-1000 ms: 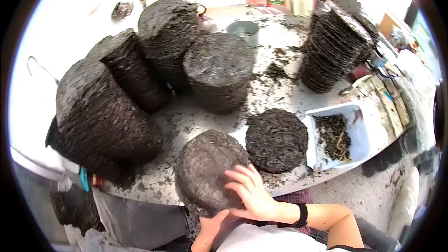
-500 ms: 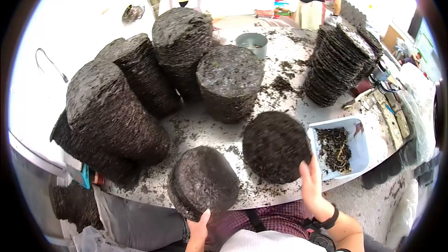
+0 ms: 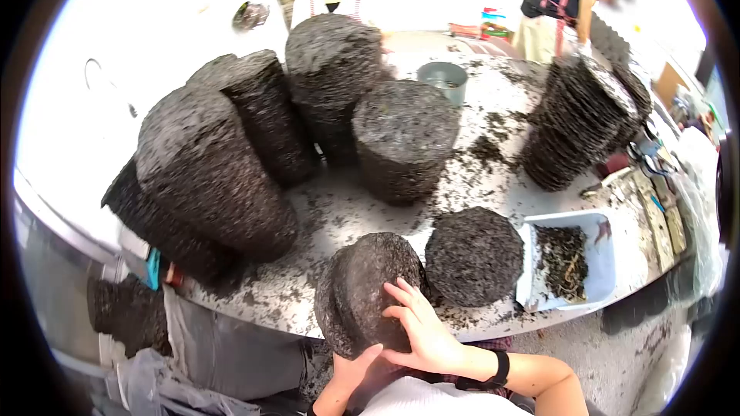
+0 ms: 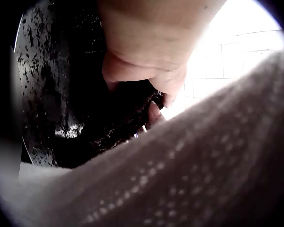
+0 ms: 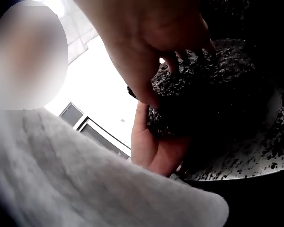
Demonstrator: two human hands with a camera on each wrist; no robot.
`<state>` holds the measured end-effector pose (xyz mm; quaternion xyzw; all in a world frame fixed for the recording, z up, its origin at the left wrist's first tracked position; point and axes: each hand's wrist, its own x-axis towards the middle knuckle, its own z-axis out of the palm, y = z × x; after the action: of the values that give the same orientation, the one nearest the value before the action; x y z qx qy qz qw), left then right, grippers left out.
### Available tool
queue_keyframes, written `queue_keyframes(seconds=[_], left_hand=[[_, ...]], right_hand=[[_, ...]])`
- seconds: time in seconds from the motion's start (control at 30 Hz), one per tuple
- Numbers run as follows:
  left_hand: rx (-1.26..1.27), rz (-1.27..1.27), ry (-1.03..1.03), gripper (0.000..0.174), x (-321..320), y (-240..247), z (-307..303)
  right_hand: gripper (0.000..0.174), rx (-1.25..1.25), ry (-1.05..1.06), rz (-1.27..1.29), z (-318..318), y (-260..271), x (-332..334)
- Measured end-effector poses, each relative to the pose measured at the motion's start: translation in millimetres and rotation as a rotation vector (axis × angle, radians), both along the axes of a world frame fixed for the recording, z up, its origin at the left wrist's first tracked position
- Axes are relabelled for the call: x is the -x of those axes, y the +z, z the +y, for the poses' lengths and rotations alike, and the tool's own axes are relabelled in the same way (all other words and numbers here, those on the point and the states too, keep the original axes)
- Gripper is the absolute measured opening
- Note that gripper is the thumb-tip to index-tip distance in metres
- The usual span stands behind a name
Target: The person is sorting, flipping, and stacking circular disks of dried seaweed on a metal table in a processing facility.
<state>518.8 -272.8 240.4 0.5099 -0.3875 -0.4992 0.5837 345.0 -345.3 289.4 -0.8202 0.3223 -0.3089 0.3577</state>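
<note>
Dark, rough round discs stand tilted at the table's front edge in the head view. The left hand holds them from below, its thumb at the lower edge. Spread across the front disc's face are the fingers of the right hand, with the thumb near its lower rim. Just right of them a round dark disc or short stack lies flat on the table. In the right wrist view the right hand has its fingertips on the dark material, above the left hand.
Tall dark stacks crowd the left and middle of the table. A grey pot stands behind them. On the right are a blue bin with dark scraps and more stacked discs. Two people are at the back.
The right hand has moved left from the flat round disc onto the tilted discs. That flat disc, tilted half a second ago, lies down now. The left hand keeps holding the tilted discs.
</note>
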Motion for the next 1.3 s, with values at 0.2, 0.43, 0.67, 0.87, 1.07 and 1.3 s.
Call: queue_keyframes(seconds=[0.2, 0.43, 0.67, 0.87, 1.07, 1.3], left_hand=[[0.074, 0.026, -0.018, 0.064, -10, 2, 6], [-0.02, 0.207, 0.147, 0.05, -16, 2, 1], [-0.154, 0.407, 0.254, 0.051, -7, -21, -13], [-0.213, 0.438, 0.166, 0.057, 2, -25, -12], [-0.267, 0.391, -0.018, 0.056, 2, -23, -9], [-0.252, -0.087, -0.111, 0.05, -5, -34, -1]], right_hand=[[0.053, -0.311, 0.214, -0.256, 0, 3, -3], [0.037, -0.323, -0.357, -0.408, 0, 11, 29], [0.05, -0.509, -0.933, -1.079, -15, -28, 106], [0.067, 0.242, -0.599, -0.143, 19, -32, 106], [0.083, -0.158, -0.207, 0.082, 41, -53, 35], [0.055, -0.293, -0.08, -0.072, 21, -52, 4]])
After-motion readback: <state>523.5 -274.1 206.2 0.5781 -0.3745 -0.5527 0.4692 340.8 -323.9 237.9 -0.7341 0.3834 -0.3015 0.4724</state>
